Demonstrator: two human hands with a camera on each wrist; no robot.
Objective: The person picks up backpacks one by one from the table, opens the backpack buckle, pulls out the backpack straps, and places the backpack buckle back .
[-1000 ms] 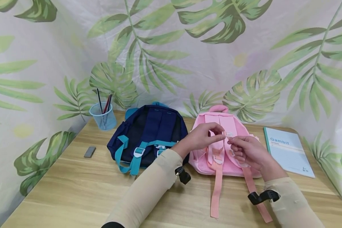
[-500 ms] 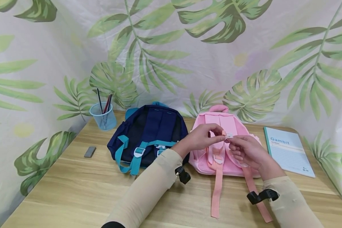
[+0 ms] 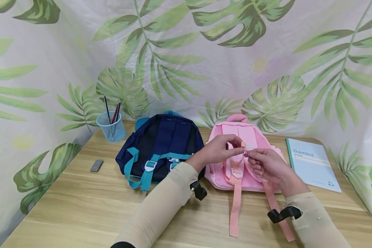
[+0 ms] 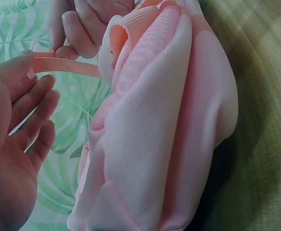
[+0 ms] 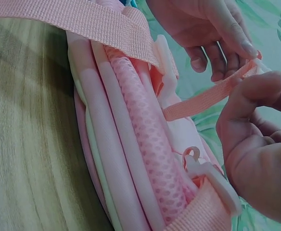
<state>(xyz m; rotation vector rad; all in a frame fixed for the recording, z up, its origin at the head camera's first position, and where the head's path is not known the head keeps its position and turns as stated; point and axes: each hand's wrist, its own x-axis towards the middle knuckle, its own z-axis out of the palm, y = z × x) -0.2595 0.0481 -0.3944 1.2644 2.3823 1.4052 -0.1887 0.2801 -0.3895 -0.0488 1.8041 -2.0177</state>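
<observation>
A pink backpack [image 3: 218, 181] lies on the table with its strap side up, and both hands work just above it. Between thumb and fingers the left hand [image 3: 218, 148] pinches a thin coral strap [image 4: 68, 66] at a small white plastic buckle [image 4: 31, 73]; its other fingers stay loosely extended. The right hand [image 3: 268, 165] pinches the same strap close to the left fingertips, the rest of its fingers curled in. This strap [image 5: 203, 100] runs taut from the backpack up to the hands. The fingertips partly hide the buckle.
Left of the pink backpack stands a navy backpack [image 3: 173, 134] with teal straps. A mesh pen cup [image 3: 113, 132] and grey eraser [image 3: 96, 166] are farther left. A notebook [image 3: 313, 168] lies on the right. Two coral webbing ends [image 3: 235, 210] trail toward the table's front.
The right hand's fingertips have shifted slightly at the strap and buckle. The left hand keeps almost the same place, and the backpacks lie as before.
</observation>
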